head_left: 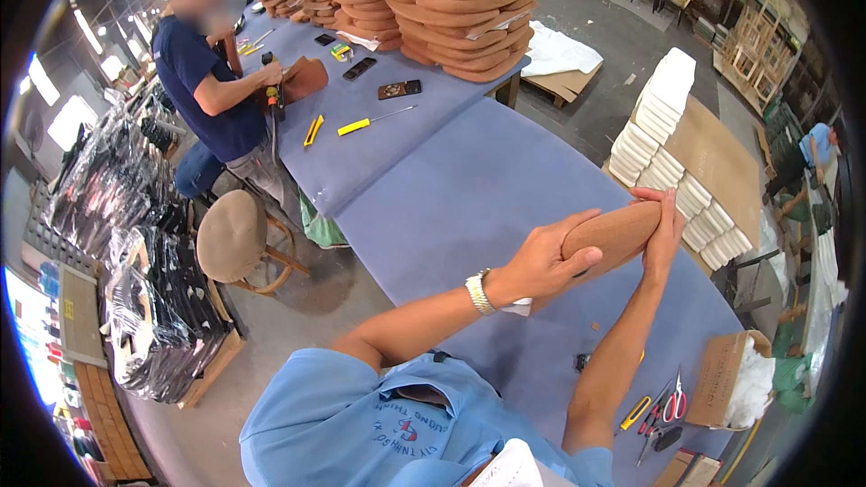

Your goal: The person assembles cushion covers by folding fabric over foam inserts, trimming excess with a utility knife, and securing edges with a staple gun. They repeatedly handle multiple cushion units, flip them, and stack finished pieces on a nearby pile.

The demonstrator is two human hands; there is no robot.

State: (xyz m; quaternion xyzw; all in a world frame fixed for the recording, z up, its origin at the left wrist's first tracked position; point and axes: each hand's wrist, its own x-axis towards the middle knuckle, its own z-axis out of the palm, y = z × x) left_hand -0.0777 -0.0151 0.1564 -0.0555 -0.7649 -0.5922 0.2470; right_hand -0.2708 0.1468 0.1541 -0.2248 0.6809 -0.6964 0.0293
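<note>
Left hand [546,261] and right hand [666,233] clamped on opposite ends of a brown padded piece [618,230], over a blue table [469,189].
With that piece as the clock's centre, a yellow cutter [636,412] lies at six o'clock, red-handled scissors [675,408] and a carton [713,383] of white stuffing [749,388] toward five. Stacked white pads [640,144] stand at one. Farther off, a yellow-handled screwdriver [355,126] lies at ten; beyond it a co-worker [194,72] in dark blue holds a tool [273,95], and brown cushion piles [460,18] rise at eleven.
</note>
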